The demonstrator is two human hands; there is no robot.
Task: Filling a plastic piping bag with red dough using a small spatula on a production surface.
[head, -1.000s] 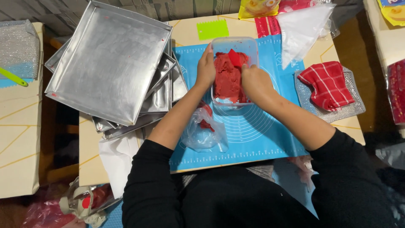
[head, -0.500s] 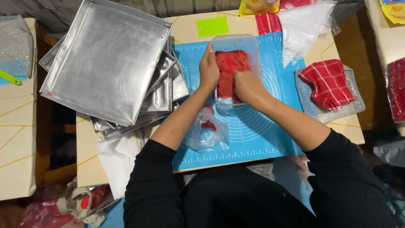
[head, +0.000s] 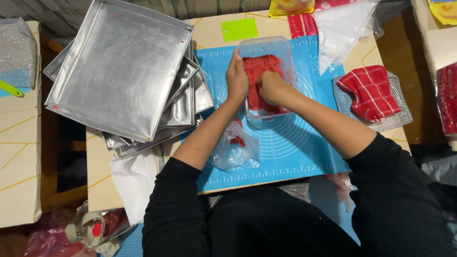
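Several square metal baking trays (head: 119, 71) are stacked crookedly at the left of the table, the top one tilted and the biggest thing we see. Next in size comes the blue silicone mat (head: 285, 152), printed with rings and ruler marks, spread over the wooden tabletop under our arms.

On the far part of that mat stands a clear plastic container (head: 266, 50), long side running away from us, filled with red dough (head: 257, 66). Our left hand (head: 236, 78) lies flat against the container's left wall, fingers straight and open, steadying it rather than clutching it. Our right hand (head: 271, 88) is down inside the container, curled into a loose fist and pressing on the dough (whether it has any dough enclosed in its fingers, we cannot tell).

To the right, a red checked cloth (head: 371, 93) rests on a small silver board, and a clear piping bag (head: 342, 28) lies beyond it. Near our left forearm sits a crumpled clear plastic bag (head: 235, 150) smeared with red. Smallest, a green scraper (head: 239, 29) lies past the mat's far edge.
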